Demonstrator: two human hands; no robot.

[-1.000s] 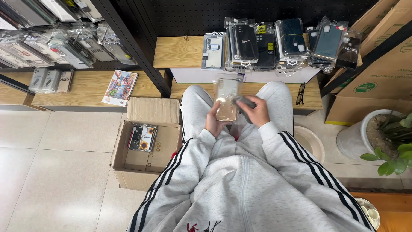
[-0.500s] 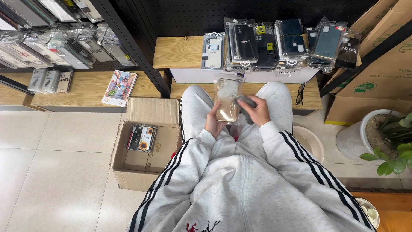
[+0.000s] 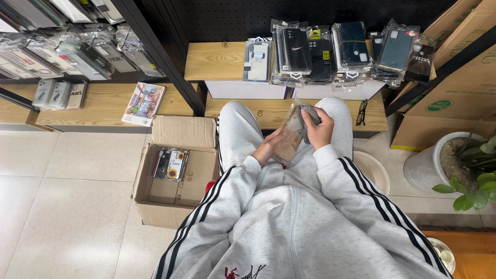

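I sit with both hands over my lap. My left hand supports the lower end of a clear plastic sleeve with a phone case in it, tilted towards the right. My right hand grips a grey cloth against the sleeve's upper end. Both arms wear grey sleeves with black stripes.
An open cardboard box with packaged phone cases stands on the tiled floor to my left. Wooden shelves ahead carry several packaged cases. Black glasses lie on the lower shelf. A potted plant and cardboard boxes are at right.
The sleeve has tilted from nearly upright to leaning right, and my right hand with the cloth has shifted up along its top edge.
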